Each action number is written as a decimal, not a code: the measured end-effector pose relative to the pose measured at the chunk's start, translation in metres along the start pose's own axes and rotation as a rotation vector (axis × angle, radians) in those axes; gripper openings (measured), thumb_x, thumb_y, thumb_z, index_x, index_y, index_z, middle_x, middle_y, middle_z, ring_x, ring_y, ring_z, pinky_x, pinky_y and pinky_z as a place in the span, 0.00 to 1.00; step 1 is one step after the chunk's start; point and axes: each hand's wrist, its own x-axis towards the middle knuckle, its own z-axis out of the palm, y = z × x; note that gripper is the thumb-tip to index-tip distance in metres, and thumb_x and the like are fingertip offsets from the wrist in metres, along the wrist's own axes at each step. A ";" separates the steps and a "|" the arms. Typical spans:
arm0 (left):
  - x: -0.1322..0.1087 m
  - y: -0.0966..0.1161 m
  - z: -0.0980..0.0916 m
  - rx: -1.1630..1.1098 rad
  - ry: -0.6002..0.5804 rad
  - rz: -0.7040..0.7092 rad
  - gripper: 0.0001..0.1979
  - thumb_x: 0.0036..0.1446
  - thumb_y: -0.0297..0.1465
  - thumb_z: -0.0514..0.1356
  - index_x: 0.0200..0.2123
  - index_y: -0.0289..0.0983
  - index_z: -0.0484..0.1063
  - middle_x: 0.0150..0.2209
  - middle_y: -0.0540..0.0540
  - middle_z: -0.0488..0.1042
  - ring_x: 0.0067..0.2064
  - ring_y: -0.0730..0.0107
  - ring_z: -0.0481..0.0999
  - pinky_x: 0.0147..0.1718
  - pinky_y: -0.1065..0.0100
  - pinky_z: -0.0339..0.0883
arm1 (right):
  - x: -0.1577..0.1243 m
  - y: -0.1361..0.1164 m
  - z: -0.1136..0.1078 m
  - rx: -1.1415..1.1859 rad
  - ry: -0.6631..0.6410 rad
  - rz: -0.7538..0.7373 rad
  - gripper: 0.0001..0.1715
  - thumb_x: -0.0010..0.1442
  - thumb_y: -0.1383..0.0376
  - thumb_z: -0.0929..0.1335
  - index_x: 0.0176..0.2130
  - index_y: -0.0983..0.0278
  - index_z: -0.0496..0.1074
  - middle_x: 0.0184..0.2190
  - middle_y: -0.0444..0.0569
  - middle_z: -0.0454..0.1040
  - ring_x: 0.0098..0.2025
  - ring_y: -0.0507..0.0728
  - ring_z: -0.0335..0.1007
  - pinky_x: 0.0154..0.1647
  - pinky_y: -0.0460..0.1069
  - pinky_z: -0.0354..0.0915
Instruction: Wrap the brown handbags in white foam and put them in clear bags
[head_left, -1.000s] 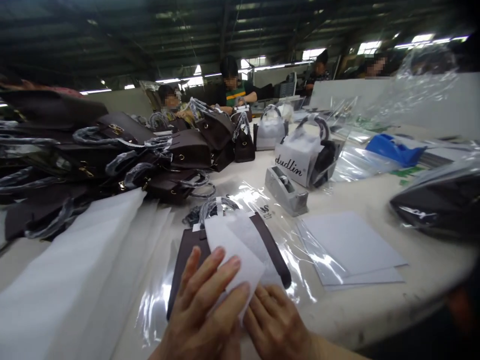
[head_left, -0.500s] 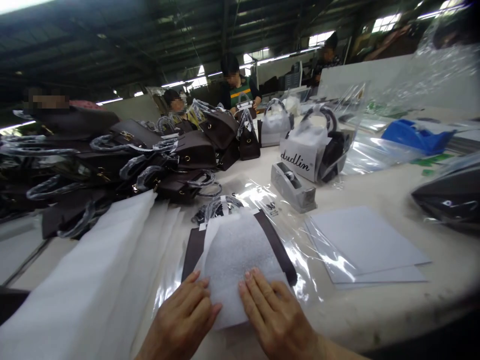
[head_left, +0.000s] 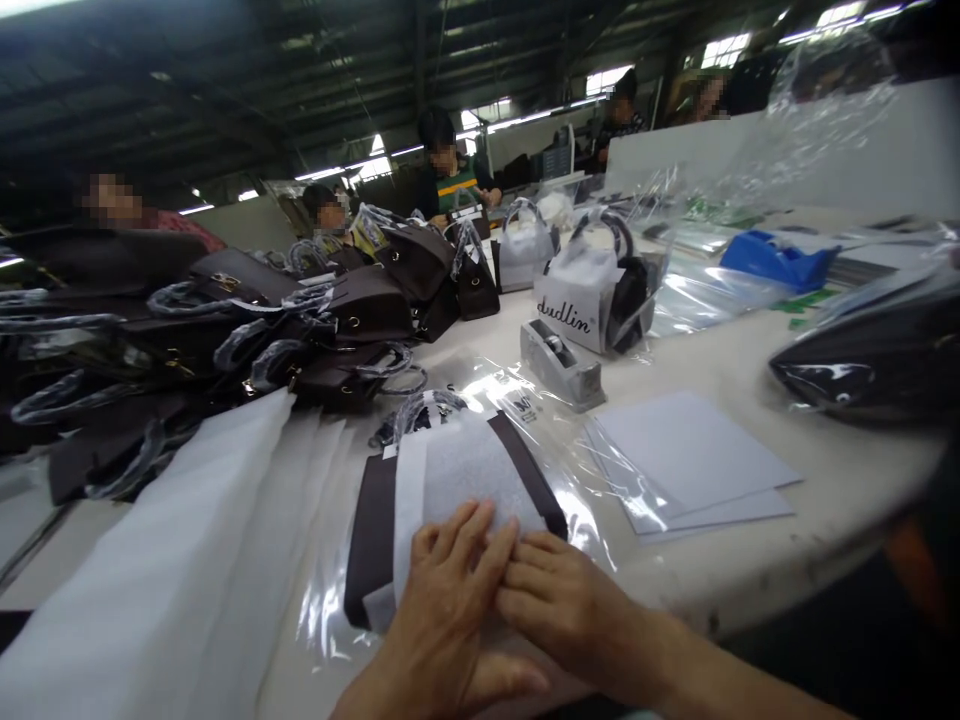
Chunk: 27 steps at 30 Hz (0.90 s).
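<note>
A dark brown handbag (head_left: pixel 375 530) lies flat in front of me on a sheet of clear plastic (head_left: pixel 592 490). White tissue paper (head_left: pixel 457 465) covers its middle, leaving brown sides showing. Its plastic-wrapped handles (head_left: pixel 431 408) point away from me. My left hand (head_left: pixel 450 600) rests on the paper with fingers stretched forward and thumb out to the side. Right against it, my right hand (head_left: pixel 562 600) presses the paper with its fingers laid side by side. The near edge of the paper is hidden under both hands.
A tape dispenser (head_left: pixel 561 362) and white sheets (head_left: pixel 697 450) lie to the right. Wrapped bags (head_left: pixel 574 300) stand behind. At left are a foam sheet stack (head_left: pixel 150 560) and piled brown handbags (head_left: pixel 375 300). A blue dispenser (head_left: pixel 780 262) sits far right. Co-workers (head_left: pixel 457 185) are at the back.
My left hand has moved right and forward onto the paper, beside my right hand. The paper's left side now lies folded in a straight edge. The view has shifted slightly.
</note>
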 end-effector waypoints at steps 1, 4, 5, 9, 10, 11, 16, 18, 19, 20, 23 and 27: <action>-0.001 0.000 0.005 0.034 0.046 -0.006 0.47 0.43 0.62 0.49 0.59 0.37 0.54 0.56 0.34 0.62 0.56 0.46 0.61 0.47 0.51 0.54 | -0.006 0.006 -0.010 0.021 0.020 0.021 0.10 0.62 0.69 0.61 0.41 0.68 0.69 0.40 0.52 0.74 0.49 0.55 0.66 0.50 0.52 0.64; 0.003 0.004 0.021 0.111 0.216 -0.092 0.25 0.57 0.42 0.54 0.57 0.44 0.59 0.54 0.39 0.66 0.54 0.52 0.65 0.46 0.54 0.54 | -0.026 0.022 -0.028 -0.050 0.149 0.230 0.16 0.59 0.69 0.65 0.48 0.68 0.65 0.49 0.57 0.68 0.56 0.58 0.59 0.53 0.56 0.62; 0.005 0.005 0.025 0.117 0.260 -0.118 0.21 0.59 0.35 0.53 0.56 0.45 0.61 0.53 0.40 0.68 0.53 0.55 0.66 0.46 0.55 0.54 | -0.031 0.027 -0.029 -0.054 0.155 0.291 0.18 0.59 0.67 0.65 0.49 0.68 0.65 0.51 0.59 0.66 0.58 0.60 0.57 0.54 0.57 0.62; 0.010 0.004 0.030 0.099 0.320 -0.108 0.19 0.59 0.27 0.50 0.54 0.41 0.64 0.50 0.41 0.70 0.51 0.58 0.69 0.46 0.59 0.56 | -0.035 0.038 -0.018 0.109 0.078 0.388 0.22 0.59 0.62 0.65 0.52 0.67 0.64 0.57 0.59 0.58 0.60 0.59 0.54 0.56 0.55 0.60; 0.011 0.003 0.029 0.092 0.326 -0.102 0.19 0.59 0.26 0.50 0.53 0.40 0.64 0.50 0.40 0.70 0.51 0.58 0.69 0.45 0.59 0.57 | -0.034 0.039 -0.015 0.157 0.073 0.411 0.22 0.60 0.62 0.65 0.53 0.66 0.64 0.58 0.59 0.57 0.60 0.59 0.54 0.57 0.55 0.59; 0.010 0.002 0.028 0.084 0.329 -0.097 0.19 0.58 0.27 0.50 0.53 0.39 0.65 0.50 0.40 0.70 0.51 0.58 0.69 0.45 0.60 0.57 | -0.032 0.039 -0.012 0.203 0.079 0.437 0.21 0.59 0.62 0.65 0.52 0.66 0.65 0.59 0.59 0.56 0.60 0.59 0.54 0.57 0.54 0.59; 0.009 0.001 0.026 0.049 0.322 -0.125 0.21 0.58 0.27 0.52 0.55 0.38 0.61 0.52 0.40 0.68 0.53 0.59 0.66 0.46 0.59 0.60 | -0.021 0.036 -0.011 0.386 0.150 0.522 0.05 0.58 0.68 0.66 0.35 0.64 0.73 0.60 0.54 0.53 0.58 0.58 0.56 0.53 0.52 0.61; 0.010 0.002 0.026 0.009 0.331 -0.128 0.21 0.58 0.26 0.52 0.56 0.38 0.60 0.53 0.41 0.67 0.55 0.59 0.64 0.49 0.57 0.59 | -0.016 0.037 -0.013 0.385 0.153 0.482 0.05 0.58 0.70 0.65 0.33 0.65 0.72 0.60 0.55 0.53 0.60 0.59 0.53 0.55 0.53 0.59; 0.010 0.002 0.026 -0.026 0.342 -0.118 0.21 0.58 0.25 0.51 0.56 0.37 0.59 0.53 0.41 0.67 0.56 0.59 0.64 0.51 0.56 0.58 | -0.012 0.038 -0.014 0.373 0.153 0.457 0.04 0.58 0.70 0.65 0.33 0.65 0.72 0.59 0.56 0.56 0.61 0.59 0.51 0.57 0.54 0.57; 0.010 0.003 0.025 -0.071 0.360 -0.110 0.22 0.59 0.24 0.50 0.57 0.35 0.58 0.53 0.41 0.68 0.57 0.60 0.63 0.53 0.55 0.57 | -0.009 0.039 -0.015 0.361 0.158 0.441 0.04 0.57 0.70 0.66 0.33 0.66 0.71 0.57 0.56 0.60 0.61 0.59 0.51 0.58 0.55 0.56; 0.008 0.005 0.023 -0.210 0.428 -0.139 0.22 0.59 0.22 0.48 0.57 0.32 0.57 0.53 0.39 0.67 0.57 0.62 0.63 0.55 0.55 0.58 | -0.001 0.042 -0.015 0.325 0.204 0.475 0.01 0.56 0.70 0.67 0.32 0.65 0.70 0.45 0.53 0.72 0.58 0.58 0.56 0.58 0.56 0.56; 0.007 0.005 0.023 -0.223 0.434 -0.096 0.22 0.58 0.23 0.48 0.56 0.30 0.58 0.53 0.37 0.67 0.57 0.60 0.63 0.55 0.56 0.60 | 0.002 0.040 -0.012 0.302 0.280 0.575 0.01 0.54 0.70 0.69 0.31 0.64 0.71 0.40 0.50 0.74 0.54 0.58 0.62 0.54 0.56 0.59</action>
